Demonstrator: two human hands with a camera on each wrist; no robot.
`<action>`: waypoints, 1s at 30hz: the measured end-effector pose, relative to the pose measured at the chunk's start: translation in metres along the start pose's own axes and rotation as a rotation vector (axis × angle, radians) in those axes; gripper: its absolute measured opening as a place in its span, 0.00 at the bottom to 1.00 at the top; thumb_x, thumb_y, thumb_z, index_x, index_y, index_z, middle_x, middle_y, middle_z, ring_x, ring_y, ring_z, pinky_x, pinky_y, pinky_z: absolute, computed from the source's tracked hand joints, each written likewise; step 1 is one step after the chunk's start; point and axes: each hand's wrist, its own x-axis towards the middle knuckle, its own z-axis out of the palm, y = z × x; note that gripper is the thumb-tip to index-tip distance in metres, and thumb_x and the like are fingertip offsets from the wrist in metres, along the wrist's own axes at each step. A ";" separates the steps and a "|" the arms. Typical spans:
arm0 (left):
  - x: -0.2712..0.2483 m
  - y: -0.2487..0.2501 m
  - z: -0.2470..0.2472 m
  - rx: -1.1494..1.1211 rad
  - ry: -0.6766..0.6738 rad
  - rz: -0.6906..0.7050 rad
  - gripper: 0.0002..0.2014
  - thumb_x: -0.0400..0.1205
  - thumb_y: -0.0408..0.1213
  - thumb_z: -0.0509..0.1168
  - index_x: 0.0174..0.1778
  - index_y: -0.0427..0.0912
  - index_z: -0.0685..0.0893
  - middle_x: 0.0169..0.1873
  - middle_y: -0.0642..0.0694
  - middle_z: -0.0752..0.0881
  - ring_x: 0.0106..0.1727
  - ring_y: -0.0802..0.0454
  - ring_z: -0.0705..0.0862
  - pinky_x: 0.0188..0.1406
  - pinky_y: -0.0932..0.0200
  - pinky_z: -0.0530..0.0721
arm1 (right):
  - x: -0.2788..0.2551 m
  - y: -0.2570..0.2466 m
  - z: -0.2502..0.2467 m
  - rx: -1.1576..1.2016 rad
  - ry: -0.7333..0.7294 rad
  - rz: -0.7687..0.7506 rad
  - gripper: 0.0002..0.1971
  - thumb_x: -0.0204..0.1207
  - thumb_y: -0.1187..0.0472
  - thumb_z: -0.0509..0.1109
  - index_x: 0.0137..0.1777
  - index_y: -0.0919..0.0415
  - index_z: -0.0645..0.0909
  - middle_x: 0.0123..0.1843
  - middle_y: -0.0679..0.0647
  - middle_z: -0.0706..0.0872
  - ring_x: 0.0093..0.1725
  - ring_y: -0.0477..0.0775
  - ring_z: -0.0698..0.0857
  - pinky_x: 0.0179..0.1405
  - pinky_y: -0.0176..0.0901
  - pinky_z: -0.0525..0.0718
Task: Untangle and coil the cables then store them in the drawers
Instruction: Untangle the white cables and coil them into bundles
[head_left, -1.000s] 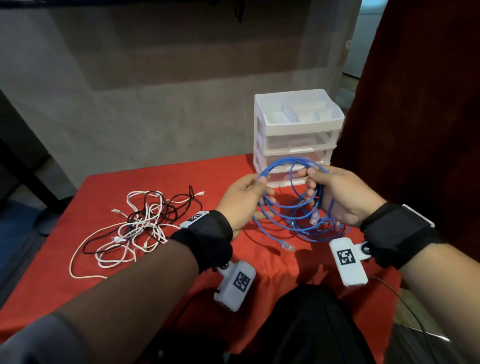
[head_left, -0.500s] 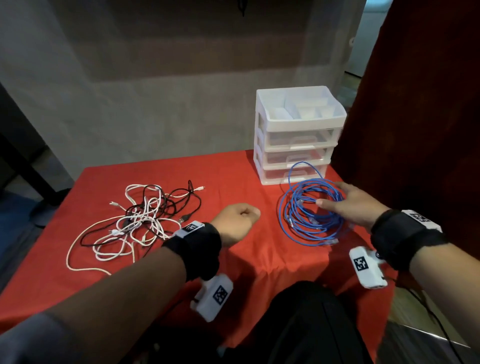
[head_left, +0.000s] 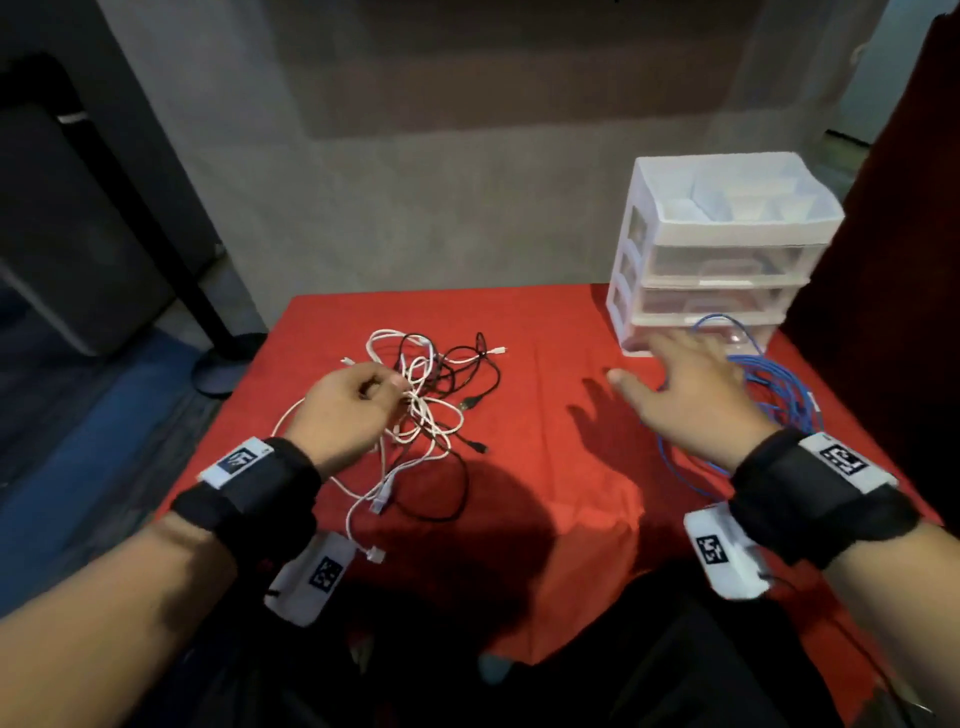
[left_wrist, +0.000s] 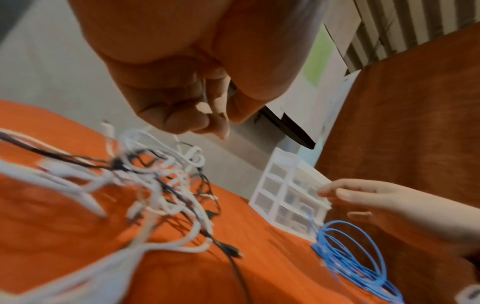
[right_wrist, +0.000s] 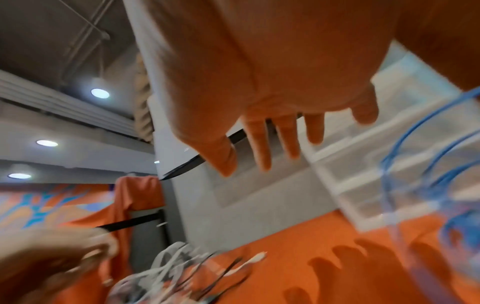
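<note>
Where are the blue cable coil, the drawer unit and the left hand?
blue cable coil (left_wrist: 350, 253): left wrist view, on the near loops.
drawer unit (head_left: 727, 262): head view, on the top drawer's front.
left hand (head_left: 343, 410): head view, on the back of the hand.

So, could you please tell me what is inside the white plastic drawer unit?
White plastic drawer unit: open top tray shows only empty dividers. Translucent drawers look empty, though the right hand covers the bottom one.

Dim room, overhead light, blurred wrist views

The head view is dark and soft, hands casting shadows on the red tablecloth; its edges bow and darken. Both wrist views smear with motion blur, and the round ceiling lamps glare in the right one.
</note>
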 end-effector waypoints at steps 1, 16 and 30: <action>-0.001 -0.009 -0.011 0.030 0.024 -0.008 0.11 0.86 0.44 0.66 0.41 0.44 0.86 0.29 0.49 0.82 0.29 0.53 0.76 0.33 0.55 0.74 | -0.006 -0.014 0.014 0.032 -0.065 -0.057 0.32 0.67 0.25 0.56 0.63 0.42 0.83 0.68 0.46 0.84 0.74 0.61 0.76 0.73 0.69 0.74; -0.014 -0.107 -0.032 0.540 -0.361 0.089 0.06 0.73 0.49 0.59 0.31 0.54 0.75 0.37 0.52 0.80 0.41 0.45 0.83 0.43 0.53 0.84 | -0.035 -0.105 0.137 -0.162 -0.531 -0.504 0.11 0.77 0.44 0.73 0.44 0.48 0.76 0.41 0.39 0.75 0.56 0.54 0.79 0.59 0.55 0.81; 0.009 -0.043 -0.025 0.058 -0.406 -0.140 0.15 0.71 0.50 0.83 0.32 0.47 0.85 0.24 0.52 0.83 0.21 0.60 0.77 0.24 0.64 0.77 | -0.009 -0.026 0.107 -0.185 -0.390 -0.243 0.09 0.72 0.43 0.69 0.41 0.45 0.77 0.33 0.41 0.78 0.50 0.57 0.84 0.57 0.56 0.84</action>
